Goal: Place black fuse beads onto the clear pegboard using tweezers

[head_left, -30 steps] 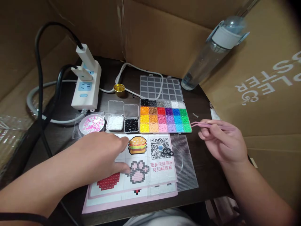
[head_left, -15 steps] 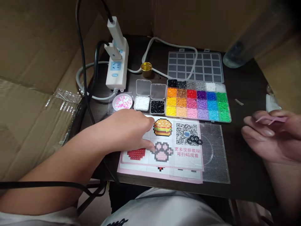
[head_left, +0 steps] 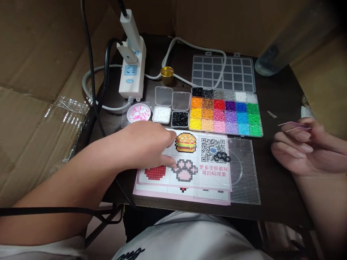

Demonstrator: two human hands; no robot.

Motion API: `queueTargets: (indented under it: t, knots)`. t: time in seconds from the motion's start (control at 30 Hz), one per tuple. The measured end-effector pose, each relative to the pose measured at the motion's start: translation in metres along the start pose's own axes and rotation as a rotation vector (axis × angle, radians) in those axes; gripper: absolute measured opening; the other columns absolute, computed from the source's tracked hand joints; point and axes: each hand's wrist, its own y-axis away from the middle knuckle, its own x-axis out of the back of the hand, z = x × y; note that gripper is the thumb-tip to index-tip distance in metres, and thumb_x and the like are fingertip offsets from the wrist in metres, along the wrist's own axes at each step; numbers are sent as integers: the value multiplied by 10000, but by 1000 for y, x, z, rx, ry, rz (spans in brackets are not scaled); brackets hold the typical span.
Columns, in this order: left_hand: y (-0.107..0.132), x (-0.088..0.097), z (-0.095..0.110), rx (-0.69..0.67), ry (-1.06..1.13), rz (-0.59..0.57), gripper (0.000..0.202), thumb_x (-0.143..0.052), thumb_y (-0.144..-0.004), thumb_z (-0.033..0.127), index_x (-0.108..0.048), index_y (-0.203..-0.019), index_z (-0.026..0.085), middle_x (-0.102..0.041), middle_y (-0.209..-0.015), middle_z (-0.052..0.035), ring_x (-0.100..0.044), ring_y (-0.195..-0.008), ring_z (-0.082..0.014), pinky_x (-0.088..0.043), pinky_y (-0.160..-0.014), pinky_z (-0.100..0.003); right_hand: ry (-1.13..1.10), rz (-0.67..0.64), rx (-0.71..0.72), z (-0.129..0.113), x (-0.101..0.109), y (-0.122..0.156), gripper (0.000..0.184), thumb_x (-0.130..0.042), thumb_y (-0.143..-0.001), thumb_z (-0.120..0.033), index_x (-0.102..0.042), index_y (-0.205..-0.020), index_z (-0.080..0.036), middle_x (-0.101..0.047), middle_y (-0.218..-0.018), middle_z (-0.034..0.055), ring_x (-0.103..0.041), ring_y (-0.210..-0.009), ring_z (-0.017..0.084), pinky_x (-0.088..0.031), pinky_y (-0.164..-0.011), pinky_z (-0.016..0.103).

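My left hand (head_left: 146, 146) rests flat on the pattern sheet (head_left: 187, 169), fingertips beside the burger and paw pictures. Its fingers are loosely curled down onto the paper and hold nothing. My right hand (head_left: 306, 150) hovers to the right of the table, fingers pinched on pink tweezers (head_left: 294, 126) that point left. A clear pegboard (head_left: 238, 173) lies over the sheet's right side with a small cluster of black beads (head_left: 221, 156) on it. The open bead box (head_left: 226, 115) with many colours stands behind the sheet.
A small dish of pink beads (head_left: 138, 112), a white bead box (head_left: 161, 114) and a black bead box (head_left: 180, 118) sit behind my left hand. A power strip (head_left: 131, 74) with cables, a gold cap (head_left: 167, 71) and a clear bottle (head_left: 273, 56) stand at the back. Cardboard walls surround the dark table (head_left: 276, 187).
The view has swung left and down, so my lap shows. My right hand with the tweezers has drifted right and lifted off the table; my left hand stays on the sheet.
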Motion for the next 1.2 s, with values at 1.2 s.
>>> queueTargets:
  t: [1.2]
  knots:
    - [2, 6, 0, -21, 12, -21, 550, -668, -804, 693, -745, -1154, 276, -733, -828, -66, -633, -696, -255, -394, -690, -384, -123, -23, 39, -3, 2, -6, 231, -878, -598, -129, -768, -738, -276, -240, -523, -76, 2, -481, 71, 65, -356, 243]
